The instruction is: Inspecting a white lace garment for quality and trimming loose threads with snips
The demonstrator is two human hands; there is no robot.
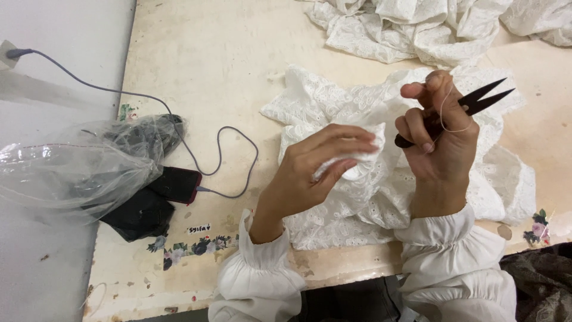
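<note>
At a worn table, the left hand (pixel 316 173) pinches white eyelet lace fabric (pixel 381 179); the right hand (pixel 441 134) grips thread snips (pixel 471 106), a loose thread (pixel 445 113) apparently next needing a careful cut.

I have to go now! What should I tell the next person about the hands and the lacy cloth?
Left hand: pinches a fold of the white lace garment, lifted off the table.
Right hand: grips thread snips, blades apart, a loose thread looped over the fingers.
Nearby: more lace pieces at the far edge; phone on a cable and a plastic bag on the left.
Done: one thread off, it seems. Left: cannot tell how many remain.
</note>
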